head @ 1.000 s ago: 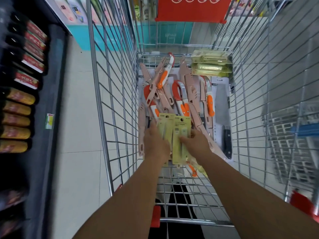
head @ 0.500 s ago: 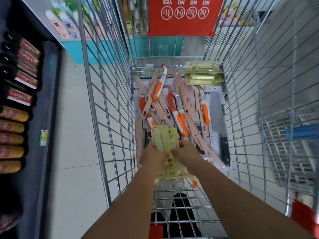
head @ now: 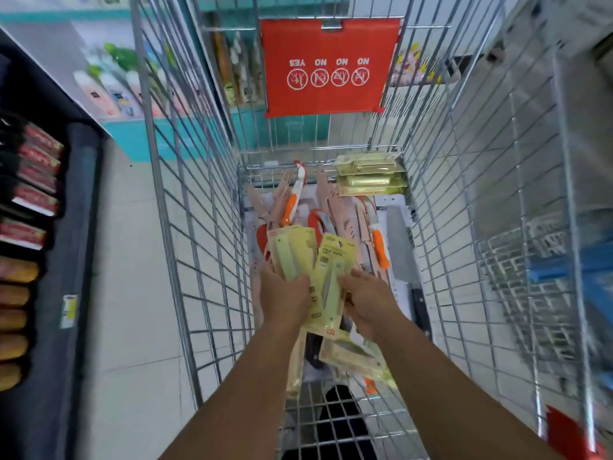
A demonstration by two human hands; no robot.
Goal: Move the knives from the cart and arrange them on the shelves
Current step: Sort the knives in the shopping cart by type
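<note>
Centre frame, inside the cart (head: pixel 185 247): left hand (head: pixel 285 293) grips 1 yellow knife pack (head: pixel 292 254); right hand (head: pixel 368 300) grips another pack (head: pixel 331 280) beside it.

Two pale yellow carded fruit knife packs (head: pixel 311 267) are raised over the wire cart (head: pixel 199 227), fanned toward 12 o'clock, above a heap of pink-sheathed and orange-handled knives (head: pixel 331 207), with stacked yellow packs (head: pixel 368 174) at 1 o'clock and a cleaver (head: pixel 403 250) at 3 o'clock.
</note>
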